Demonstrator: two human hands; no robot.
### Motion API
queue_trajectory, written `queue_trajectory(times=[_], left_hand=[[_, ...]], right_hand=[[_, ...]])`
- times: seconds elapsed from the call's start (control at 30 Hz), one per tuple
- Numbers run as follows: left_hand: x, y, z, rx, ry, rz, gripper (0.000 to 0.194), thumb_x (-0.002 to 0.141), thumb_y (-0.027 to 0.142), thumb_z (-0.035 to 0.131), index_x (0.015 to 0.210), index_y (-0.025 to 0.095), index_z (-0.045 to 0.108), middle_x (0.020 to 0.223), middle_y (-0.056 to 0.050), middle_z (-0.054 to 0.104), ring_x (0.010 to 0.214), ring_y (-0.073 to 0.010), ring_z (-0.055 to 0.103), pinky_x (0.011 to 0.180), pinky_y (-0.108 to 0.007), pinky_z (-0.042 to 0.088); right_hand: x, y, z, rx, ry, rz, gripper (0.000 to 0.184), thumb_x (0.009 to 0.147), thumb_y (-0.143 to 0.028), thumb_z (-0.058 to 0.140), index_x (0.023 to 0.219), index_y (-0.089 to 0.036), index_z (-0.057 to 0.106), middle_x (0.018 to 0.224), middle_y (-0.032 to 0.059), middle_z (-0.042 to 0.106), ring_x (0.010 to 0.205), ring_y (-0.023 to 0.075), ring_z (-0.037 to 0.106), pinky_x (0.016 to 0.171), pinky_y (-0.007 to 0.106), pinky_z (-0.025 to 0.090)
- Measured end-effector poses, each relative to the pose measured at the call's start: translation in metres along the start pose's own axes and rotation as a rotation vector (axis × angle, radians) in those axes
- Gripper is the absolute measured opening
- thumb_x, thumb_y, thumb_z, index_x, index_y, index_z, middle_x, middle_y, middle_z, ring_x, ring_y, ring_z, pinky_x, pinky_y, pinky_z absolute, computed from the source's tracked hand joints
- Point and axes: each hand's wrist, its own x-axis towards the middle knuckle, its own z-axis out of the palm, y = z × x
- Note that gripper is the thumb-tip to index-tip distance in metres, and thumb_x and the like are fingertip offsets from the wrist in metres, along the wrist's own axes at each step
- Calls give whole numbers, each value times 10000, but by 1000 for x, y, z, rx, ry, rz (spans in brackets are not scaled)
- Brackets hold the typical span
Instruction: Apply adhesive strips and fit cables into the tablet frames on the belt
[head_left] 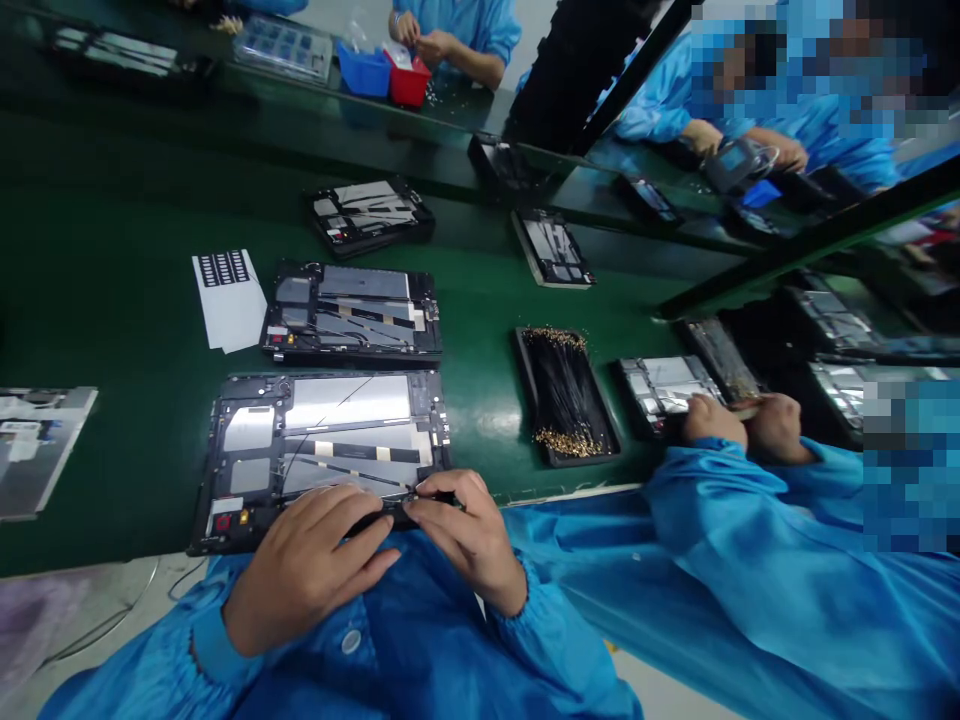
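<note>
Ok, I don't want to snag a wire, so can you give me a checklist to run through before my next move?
1. Both hands at the nearest open device: ok, left hand and right hand are at its near edge.
2. Thin dark wire clear of the upper silver panel: not ok, it crosses it.
3. Part at the right fingertips properly seated: cannot tell, too small and partly covered.
4. Cable tray clear of the device: ok, green bench shows between them.
5. Co-worker's hands clear of yours: ok, they are farther right, beyond the tray.
</note>
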Motion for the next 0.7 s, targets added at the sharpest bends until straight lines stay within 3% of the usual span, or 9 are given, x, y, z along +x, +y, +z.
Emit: queue_trajectory(times=[0.7], left_hand=[[-3,-2,9,22,-41,-20,219,990,352,574,1078,202,707,1074,-68,712,1023,-253,656,894,-406,529]], right_hand=[[-1,2,-1,20,-48,28,184,999,-192,600,1144,-249,697,1068,71,673,1019,202,644,831,366,545]])
